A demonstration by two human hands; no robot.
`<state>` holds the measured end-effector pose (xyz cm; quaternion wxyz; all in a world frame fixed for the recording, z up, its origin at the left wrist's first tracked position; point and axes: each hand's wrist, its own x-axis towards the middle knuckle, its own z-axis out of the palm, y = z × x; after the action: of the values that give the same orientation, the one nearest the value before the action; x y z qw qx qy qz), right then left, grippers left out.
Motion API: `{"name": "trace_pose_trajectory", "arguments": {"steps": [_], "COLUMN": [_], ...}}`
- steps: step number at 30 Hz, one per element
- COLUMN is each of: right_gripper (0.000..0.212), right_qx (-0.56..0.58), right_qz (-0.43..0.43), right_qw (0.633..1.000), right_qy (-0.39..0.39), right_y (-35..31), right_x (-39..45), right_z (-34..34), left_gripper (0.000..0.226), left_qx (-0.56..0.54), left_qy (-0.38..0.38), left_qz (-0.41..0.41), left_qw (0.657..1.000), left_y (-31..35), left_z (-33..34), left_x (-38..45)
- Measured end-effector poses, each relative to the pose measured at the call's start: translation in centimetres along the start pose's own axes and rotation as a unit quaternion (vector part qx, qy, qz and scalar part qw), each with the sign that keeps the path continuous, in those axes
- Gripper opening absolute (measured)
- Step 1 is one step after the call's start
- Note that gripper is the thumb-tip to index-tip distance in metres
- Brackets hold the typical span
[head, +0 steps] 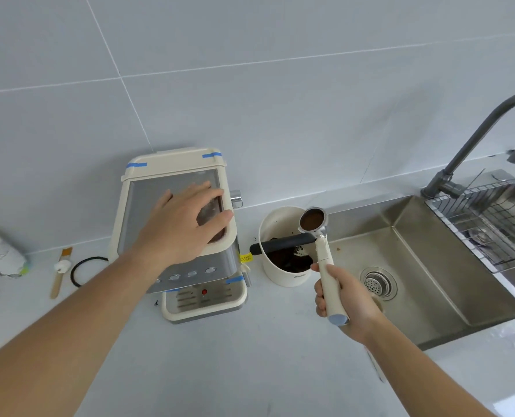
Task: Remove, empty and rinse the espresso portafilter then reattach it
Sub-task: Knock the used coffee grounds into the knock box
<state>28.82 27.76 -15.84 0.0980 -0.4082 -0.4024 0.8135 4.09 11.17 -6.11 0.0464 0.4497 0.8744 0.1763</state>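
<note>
Right hand [345, 299], nearest the viewer, wrapped tightly around the cream handle of the portafilter [322, 251], which is off the machine and held basket-up, so the dark spent puck stays inside. The basket hovers over the knock box [283, 251], a cream tub with a black bar across its rim and old grounds within; this placement suggests emptying comes next, with the sink [430, 266] and faucet [484, 139] just beside for rinsing. Left hand [187, 224], fingers spread and flat, presses on top of the espresso machine [196, 278], probably to brace it. Farther left on the tabletop [250, 371] lie a brush [60, 272] and a black ring [83, 270].
</note>
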Motion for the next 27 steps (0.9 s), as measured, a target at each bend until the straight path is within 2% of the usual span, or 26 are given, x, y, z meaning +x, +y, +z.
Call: {"name": "trace_pose_trajectory", "arguments": {"steps": [5,12,16,19,23,25,27], "right_gripper": [0.031,0.021,0.041,0.047,0.033,0.036,0.041], "right_qx": [-0.022,-0.136,-0.197,-0.283,-0.41,-0.461,-0.471], "right_qz": [-0.013,-0.063,-0.092,-0.117,-0.163,-0.173,-0.169], "right_qw": [1.0,0.989,0.975,0.949,0.892,0.864,0.859], "right_qy": [-0.008,0.004,0.038,0.073,0.102,0.106,0.107], "right_y": [-0.2,-0.3,0.1,0.1,0.1,0.1,0.0], "right_x": [2.0,3.6,4.3,4.6,4.6,4.8,4.9], "right_z": [-0.1,-0.6,-0.9,-0.5,0.5,0.8,0.9], "left_gripper": [0.056,0.054,0.053,0.053,0.052,0.053,0.055], "left_qx": [-0.006,-0.013,-0.002,-0.006,-0.006,-0.006,-0.003], "left_qy": [0.005,0.014,0.01,0.017,0.02,0.019,0.017], "left_qz": [-0.007,-0.013,-0.014,-0.016,-0.017,-0.018,-0.018], "left_qw": [1.0,1.0,1.0,1.0,1.0,1.0,1.0], "left_y": [-0.1,-0.3,-0.2,-0.1,0.0,0.0,0.0], "left_z": [0.0,0.0,0.0,0.1,0.0,0.0,0.0], "left_x": [0.0,0.2,0.1,0.1,0.1,0.1,0.1]}}
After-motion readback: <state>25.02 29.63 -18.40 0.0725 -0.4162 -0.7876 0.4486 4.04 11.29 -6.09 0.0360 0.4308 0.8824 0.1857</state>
